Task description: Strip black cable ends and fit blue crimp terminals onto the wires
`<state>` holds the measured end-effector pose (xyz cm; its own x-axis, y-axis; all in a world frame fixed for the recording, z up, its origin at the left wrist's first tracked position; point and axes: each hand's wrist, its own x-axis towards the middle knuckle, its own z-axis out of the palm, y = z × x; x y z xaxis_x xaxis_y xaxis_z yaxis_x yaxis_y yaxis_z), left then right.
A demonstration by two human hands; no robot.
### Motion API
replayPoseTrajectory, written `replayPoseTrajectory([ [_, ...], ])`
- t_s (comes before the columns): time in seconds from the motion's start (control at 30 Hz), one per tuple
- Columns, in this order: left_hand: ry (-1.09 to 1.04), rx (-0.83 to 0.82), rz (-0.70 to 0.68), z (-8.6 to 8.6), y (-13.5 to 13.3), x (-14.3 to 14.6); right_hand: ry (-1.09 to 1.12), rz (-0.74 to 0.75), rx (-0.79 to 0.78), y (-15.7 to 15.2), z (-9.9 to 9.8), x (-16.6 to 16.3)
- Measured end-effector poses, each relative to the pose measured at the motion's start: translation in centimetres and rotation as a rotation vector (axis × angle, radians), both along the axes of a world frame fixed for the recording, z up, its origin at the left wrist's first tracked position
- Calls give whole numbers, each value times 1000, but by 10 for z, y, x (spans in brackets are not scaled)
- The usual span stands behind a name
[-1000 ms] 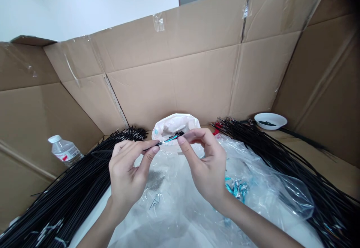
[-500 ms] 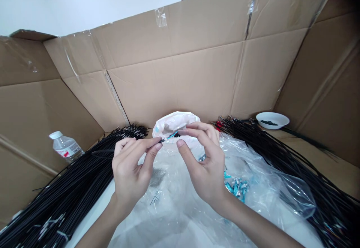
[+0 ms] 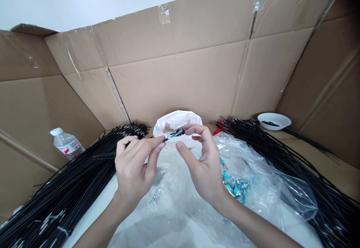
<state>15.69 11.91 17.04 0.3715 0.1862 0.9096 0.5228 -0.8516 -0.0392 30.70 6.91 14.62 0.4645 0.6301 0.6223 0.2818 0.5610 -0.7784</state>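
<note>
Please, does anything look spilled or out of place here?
Mainly the teal scraps, strewn loose on the plastic sheet beside the right hand, and thin bent bits lying apart from them, nearer the left hand. They look like stray offcuts.

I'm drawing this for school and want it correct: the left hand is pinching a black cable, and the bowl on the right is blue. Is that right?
Not quite: the head view shows the bowl is white. The left hand is pinching a black cable.

cable [image 3: 177, 133] between bottle [image 3: 68, 146] and bowl [image 3: 284, 122]
</note>
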Motion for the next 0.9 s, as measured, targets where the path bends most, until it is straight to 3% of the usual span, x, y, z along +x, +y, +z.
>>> replayPoseTrajectory([
  [0.27,2,8,17,-2,0,0,-111,-52,39,-1,0,-1],
  [0.9,22,39,34,-2,1,1,-91,-2,0,0,4,1],
])
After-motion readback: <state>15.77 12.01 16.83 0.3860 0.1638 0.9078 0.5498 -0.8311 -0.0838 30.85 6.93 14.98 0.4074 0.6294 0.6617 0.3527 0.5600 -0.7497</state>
